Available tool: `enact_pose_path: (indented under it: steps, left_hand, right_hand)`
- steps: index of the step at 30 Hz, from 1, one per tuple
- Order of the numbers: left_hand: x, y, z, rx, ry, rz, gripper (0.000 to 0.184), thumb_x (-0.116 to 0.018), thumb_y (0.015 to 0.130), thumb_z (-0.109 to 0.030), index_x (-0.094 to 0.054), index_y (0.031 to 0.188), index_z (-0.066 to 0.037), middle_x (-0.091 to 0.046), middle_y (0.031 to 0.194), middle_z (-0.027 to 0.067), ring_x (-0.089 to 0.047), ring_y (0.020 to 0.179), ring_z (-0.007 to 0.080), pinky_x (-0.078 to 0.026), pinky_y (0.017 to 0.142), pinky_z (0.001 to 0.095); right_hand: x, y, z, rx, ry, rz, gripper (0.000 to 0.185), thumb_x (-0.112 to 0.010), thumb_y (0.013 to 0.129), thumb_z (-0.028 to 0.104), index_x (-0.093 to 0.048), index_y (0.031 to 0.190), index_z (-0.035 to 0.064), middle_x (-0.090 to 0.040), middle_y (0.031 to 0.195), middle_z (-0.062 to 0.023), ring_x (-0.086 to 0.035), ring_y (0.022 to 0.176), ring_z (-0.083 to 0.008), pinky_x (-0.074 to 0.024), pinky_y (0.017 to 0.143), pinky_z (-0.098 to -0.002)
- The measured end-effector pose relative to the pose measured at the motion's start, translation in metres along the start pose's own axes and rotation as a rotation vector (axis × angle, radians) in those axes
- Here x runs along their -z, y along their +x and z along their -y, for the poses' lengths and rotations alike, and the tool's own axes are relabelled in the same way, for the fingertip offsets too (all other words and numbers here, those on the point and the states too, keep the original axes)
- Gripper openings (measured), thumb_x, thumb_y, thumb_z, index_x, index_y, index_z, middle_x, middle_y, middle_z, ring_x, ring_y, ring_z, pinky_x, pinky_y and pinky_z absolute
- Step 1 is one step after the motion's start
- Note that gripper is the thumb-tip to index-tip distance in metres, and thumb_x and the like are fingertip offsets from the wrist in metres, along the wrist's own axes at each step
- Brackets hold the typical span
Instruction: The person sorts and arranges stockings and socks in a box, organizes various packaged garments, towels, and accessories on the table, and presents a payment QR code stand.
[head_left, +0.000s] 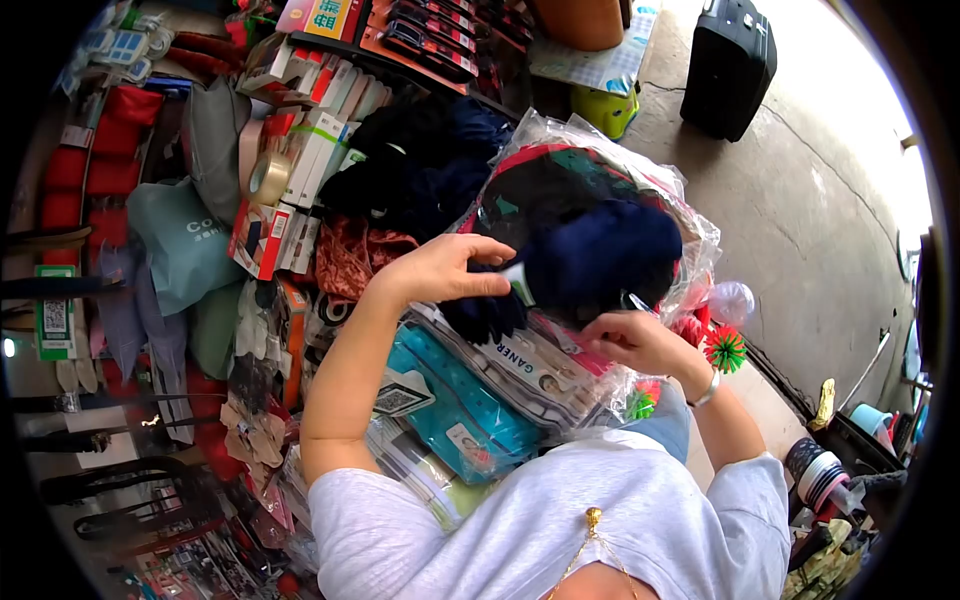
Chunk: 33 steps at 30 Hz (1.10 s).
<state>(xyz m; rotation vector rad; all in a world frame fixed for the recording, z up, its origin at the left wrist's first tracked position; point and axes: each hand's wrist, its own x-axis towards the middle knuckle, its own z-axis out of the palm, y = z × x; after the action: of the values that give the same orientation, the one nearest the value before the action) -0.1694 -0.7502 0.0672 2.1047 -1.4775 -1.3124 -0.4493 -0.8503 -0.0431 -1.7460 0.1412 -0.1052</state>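
A dark navy knitted bundle [605, 250] with a white-and-green tag [520, 285] lies over a clear plastic bag of dark and pink goods [540, 185]. My left hand [455, 270] is at the bundle's left side, thumb and fingers apart, the thumb tip close to the tag. Below the bundle's right part, my right hand [635, 345] has its fingers curled together; what they hold is too small to tell. A small shiny tip shows just above it. Dark knitted fingers [490, 315] hang beneath the tag.
Packaged goods [530, 355] and a teal packet [460, 400] lie near my body. Boxes [315, 155] with a tape roll [269, 178] stand to the left, beside dark cloth [420, 165]. A black suitcase [730, 70] stands on the floor at upper right.
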Motion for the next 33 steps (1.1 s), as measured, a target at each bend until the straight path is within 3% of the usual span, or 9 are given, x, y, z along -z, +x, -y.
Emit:
enact_pose_path:
  steps: [1,5,9,14,21,26,27,31,33]
  left_hand:
    - [0.003,0.012,0.021,0.08,-0.093,0.029,0.048,-0.066,0.08,-0.017,-0.052,0.122,0.001,-0.062,0.108,0.0088,-0.059,0.096,0.0177,-0.046,0.083,0.0288]
    - [0.031,0.051,0.128,0.188,0.19,-0.56,0.041,-0.063,0.077,-0.013,-0.057,0.116,-0.005,-0.065,0.092,0.0139,-0.062,0.089,0.0266,-0.048,0.083,0.0357]
    - [0.011,0.082,0.198,0.259,0.565,-0.422,0.063,-0.07,0.068,-0.018,-0.049,0.128,-0.018,-0.051,0.123,0.0121,-0.043,0.119,0.0335,-0.038,0.098,0.0429]
    - [-0.006,0.122,0.241,0.269,0.998,-0.463,0.063,-0.073,0.07,-0.03,-0.048,0.127,-0.019,-0.052,0.124,0.0085,-0.044,0.12,0.0271,-0.031,0.1,0.0442]
    - [0.021,0.111,0.194,0.802,0.724,-0.34,0.068,-0.077,0.065,-0.04,-0.046,0.119,-0.011,-0.06,0.116,0.0107,-0.052,0.115,0.0272,-0.036,0.093,0.0416]
    - [0.038,0.1,0.191,0.743,0.552,-0.312,0.054,-0.066,0.064,-0.034,-0.062,0.113,-0.012,-0.06,0.119,0.012,-0.056,0.113,0.028,-0.039,0.095,0.0408]
    - [0.042,0.093,0.192,0.645,0.51,-0.492,0.045,-0.065,0.064,-0.029,-0.066,0.105,-0.011,-0.065,0.108,0.0123,-0.06,0.104,0.0288,-0.045,0.089,0.0375]
    - [0.097,0.061,0.177,0.353,0.235,-0.557,0.014,-0.061,0.069,-0.015,-0.071,0.075,-0.007,-0.067,0.073,0.0115,-0.065,0.072,0.0229,-0.05,0.069,0.0315]
    - [0.11,0.037,0.156,0.277,0.291,-0.584,0.017,-0.061,0.071,-0.012,-0.068,0.085,-0.005,-0.063,0.068,0.0068,-0.06,0.064,0.0184,-0.048,0.064,0.0303]
  right_hand:
    - [0.001,-0.014,-0.002,-0.071,0.045,-0.005,0.019,-0.055,0.087,0.005,-0.063,0.104,0.0009,-0.064,0.086,-0.0069,-0.057,0.07,-0.0094,-0.0467,0.063,-0.0244]
    - [0.005,-0.064,-0.008,-0.32,0.23,-0.232,0.018,-0.056,0.087,0.005,-0.063,0.103,-0.0007,-0.065,0.089,-0.006,-0.058,0.076,-0.0089,-0.047,0.068,-0.0237]
    - [-0.002,-0.095,-0.033,-0.276,0.39,-0.435,0.02,-0.054,0.089,0.004,-0.059,0.108,-0.0024,-0.064,0.098,-0.0055,-0.057,0.086,-0.0088,-0.0467,0.075,-0.0235]
    - [-0.014,-0.11,-0.04,-0.342,0.402,-0.633,0.022,-0.052,0.09,0.005,-0.058,0.11,-0.0024,-0.064,0.097,-0.0043,-0.058,0.085,-0.0084,-0.0471,0.076,-0.0239]
    - [-0.028,-0.113,-0.045,-0.369,0.313,-0.662,0.021,-0.054,0.088,0.002,-0.059,0.108,-0.0009,-0.064,0.095,-0.0044,-0.057,0.083,-0.0079,-0.0453,0.074,-0.0225]
    - [-0.023,-0.114,-0.042,-0.356,0.31,-0.707,0.022,-0.055,0.086,0.0,-0.06,0.107,-0.0013,-0.064,0.093,-0.0042,-0.056,0.08,-0.0079,-0.0447,0.073,-0.0221]
    - [-0.02,-0.116,-0.044,-0.355,0.303,-0.716,0.022,-0.055,0.086,0.0,-0.06,0.108,-0.0012,-0.064,0.092,-0.004,-0.056,0.079,-0.008,-0.0447,0.073,-0.022]
    - [0.01,-0.123,-0.04,-0.325,0.236,-0.727,0.019,-0.056,0.087,0.001,-0.06,0.106,-0.0014,-0.063,0.091,-0.0029,-0.055,0.079,-0.0071,-0.0452,0.071,-0.0223]
    - [0.037,-0.131,-0.03,-0.368,0.171,-0.634,0.017,-0.055,0.087,0.0,-0.06,0.103,-0.0032,-0.061,0.086,-0.002,-0.053,0.074,-0.0066,-0.0447,0.068,-0.0219]
